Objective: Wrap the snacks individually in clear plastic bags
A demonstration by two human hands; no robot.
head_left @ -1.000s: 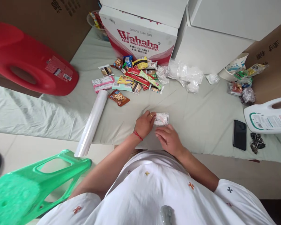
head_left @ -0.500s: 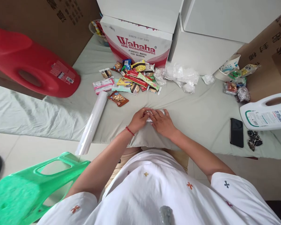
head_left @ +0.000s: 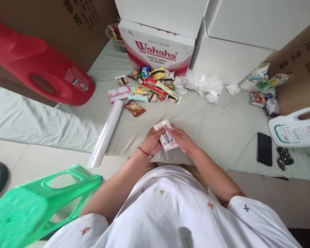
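Note:
Both hands hold a small white packet (head_left: 168,142) with red and black print, tilted up near the front edge of the cloth-covered surface. My left hand (head_left: 154,140) grips its left side, thumb across the printed face. On the right side, my right hand (head_left: 182,138) pinches it with the thumb on the front; the fingers behind are mostly hidden. Ahead of the hands lies a pile of wrapped snacks (head_left: 155,88). The nearest one to the left is a brown cookie packet (head_left: 134,107). Crumpled clear plastic wrap (head_left: 204,84) lies beyond the right hand.
A roll of clear film (head_left: 107,132) juts over the front edge at left. Bottles stand or lie at both sides: red (head_left: 67,82) and white (head_left: 294,127). A phone (head_left: 264,149), keys (head_left: 284,157), paper cups (head_left: 255,77), a Wahaha carton (head_left: 156,51) and a green stool (head_left: 49,196) are around.
Both hands have lifted off the cloth and drawn slightly toward me. The packet, mostly covered under the palms before, is now raised with its printed face showing.

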